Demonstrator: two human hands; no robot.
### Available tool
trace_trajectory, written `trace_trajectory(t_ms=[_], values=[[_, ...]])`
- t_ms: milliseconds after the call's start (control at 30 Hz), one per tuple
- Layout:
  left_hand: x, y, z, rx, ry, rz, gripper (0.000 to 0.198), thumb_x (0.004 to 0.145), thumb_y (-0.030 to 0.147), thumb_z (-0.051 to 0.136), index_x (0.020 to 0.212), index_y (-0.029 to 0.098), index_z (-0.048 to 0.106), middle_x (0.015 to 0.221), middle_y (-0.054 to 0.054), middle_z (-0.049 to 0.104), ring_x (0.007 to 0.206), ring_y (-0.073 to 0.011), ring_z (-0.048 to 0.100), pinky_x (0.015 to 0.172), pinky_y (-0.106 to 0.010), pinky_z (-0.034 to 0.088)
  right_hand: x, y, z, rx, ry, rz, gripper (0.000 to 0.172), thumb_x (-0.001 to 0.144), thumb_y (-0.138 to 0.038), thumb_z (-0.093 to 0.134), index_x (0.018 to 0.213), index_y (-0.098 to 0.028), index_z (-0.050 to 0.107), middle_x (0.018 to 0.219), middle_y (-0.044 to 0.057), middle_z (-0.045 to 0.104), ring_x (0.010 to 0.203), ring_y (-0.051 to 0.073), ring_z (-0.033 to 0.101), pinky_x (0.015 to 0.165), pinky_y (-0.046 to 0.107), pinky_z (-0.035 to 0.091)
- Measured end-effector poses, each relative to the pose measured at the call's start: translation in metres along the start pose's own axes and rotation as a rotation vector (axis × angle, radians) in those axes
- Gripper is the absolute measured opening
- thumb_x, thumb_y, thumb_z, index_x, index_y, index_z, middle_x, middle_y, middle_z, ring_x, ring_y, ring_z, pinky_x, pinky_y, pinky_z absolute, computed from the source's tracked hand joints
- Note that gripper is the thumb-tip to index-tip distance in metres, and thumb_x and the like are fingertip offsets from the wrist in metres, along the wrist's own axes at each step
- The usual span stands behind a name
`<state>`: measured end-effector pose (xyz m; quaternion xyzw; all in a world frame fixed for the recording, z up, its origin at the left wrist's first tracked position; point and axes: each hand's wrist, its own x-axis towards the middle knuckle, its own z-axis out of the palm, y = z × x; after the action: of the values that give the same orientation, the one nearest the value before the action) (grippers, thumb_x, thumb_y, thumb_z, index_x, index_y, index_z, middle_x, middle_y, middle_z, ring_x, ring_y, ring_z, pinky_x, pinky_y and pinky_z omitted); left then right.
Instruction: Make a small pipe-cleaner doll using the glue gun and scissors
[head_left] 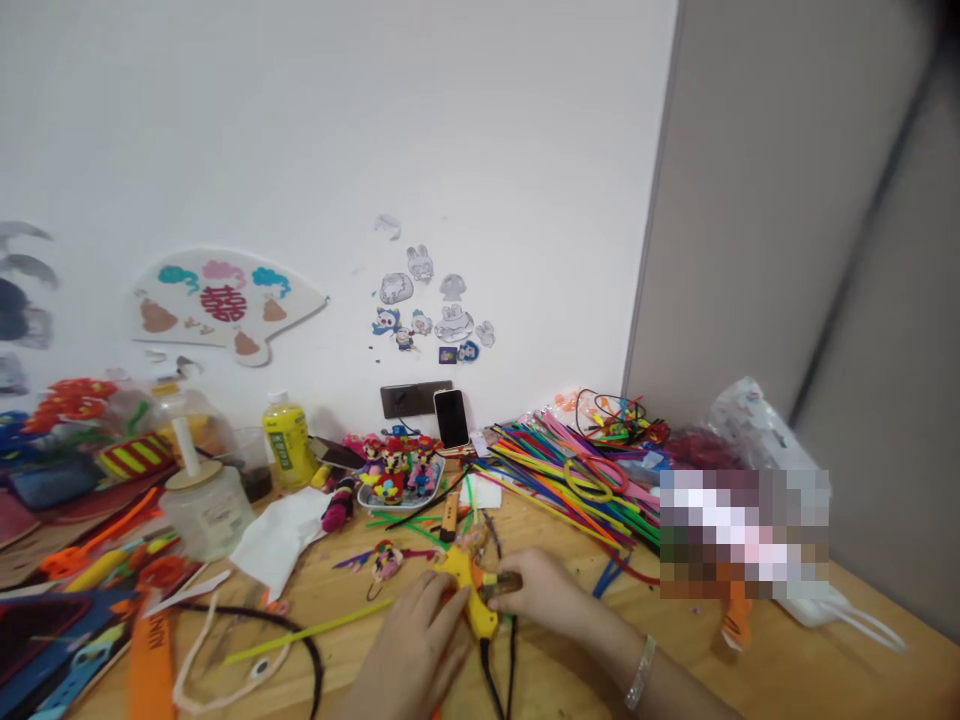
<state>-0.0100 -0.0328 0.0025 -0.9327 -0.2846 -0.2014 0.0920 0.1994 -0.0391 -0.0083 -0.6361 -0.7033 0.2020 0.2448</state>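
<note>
A yellow hot glue gun (480,608) with an orange part on its side is between my hands, its dark cord trailing toward the table's near edge. My left hand (420,630) has its fingers bent against the gun's left side; its fingertips are partly hidden. On the other side, my right hand (536,590) is closed, with a small brown, shiny piece (504,583) at its fingers, touching or close to the gun. What that piece is, I cannot tell. Just beyond lies a small colourful pipe-cleaner figure (386,562).
Several small dolls fill a white tray (364,497) at the back. Colourful pipe cleaners (555,480) spread to the right. On the left are a clear jar (206,515), a yellow bottle (289,440) and white tissue (281,540). A phone (451,418) leans against the wall.
</note>
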Motion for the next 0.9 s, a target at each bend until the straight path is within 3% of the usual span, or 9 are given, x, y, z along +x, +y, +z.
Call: trace_trajectory(t_ms=[200,467,767,900], values=[[0.001,0.012,-0.006,0.007,-0.031,0.057,0.043,0.074,0.018,0.06,0.116,0.024,0.052,0.117,-0.011,0.061,0.107,-0.0296,0.055,0.084,-0.046,0.051,-0.002,-0.005,-0.009,-0.074,-0.024,-0.015,0.015,0.068,-0.026,0.059,0.071,-0.019,0.071,0.061,-0.001,0.065,0.058,0.013,0.052,0.048,0.02,0.025],[0.007,0.008,-0.008,0.09,0.007,0.184,0.023,0.082,0.017,0.05,0.103,0.021,0.059,0.108,-0.006,0.067,0.102,-0.0243,0.059,0.081,-0.039,0.055,0.0,-0.001,-0.013,-0.067,-0.021,-0.005,0.017,0.065,-0.034,0.064,0.073,-0.021,0.072,0.061,-0.002,0.065,0.057,0.014,0.054,0.046,0.02,0.026],[0.025,-0.021,0.023,0.091,0.034,0.276,0.035,0.079,0.013,0.052,0.113,0.024,0.054,0.107,-0.005,0.067,0.102,-0.0227,0.057,0.085,-0.037,0.048,0.008,0.005,-0.01,0.05,0.081,0.005,0.012,0.06,-0.03,0.068,0.061,-0.018,0.07,0.051,-0.001,0.06,0.05,0.014,0.049,0.045,0.021,0.028],[0.044,-0.015,0.032,0.07,-0.04,0.359,0.023,0.08,0.013,0.051,0.098,0.023,0.061,0.091,-0.003,0.071,0.087,-0.0196,0.062,0.081,-0.033,0.048,0.016,0.014,-0.029,0.191,0.223,0.026,0.005,0.063,-0.019,0.063,0.062,-0.015,0.067,0.056,-0.001,0.061,0.052,0.013,0.051,0.048,0.021,0.034]])
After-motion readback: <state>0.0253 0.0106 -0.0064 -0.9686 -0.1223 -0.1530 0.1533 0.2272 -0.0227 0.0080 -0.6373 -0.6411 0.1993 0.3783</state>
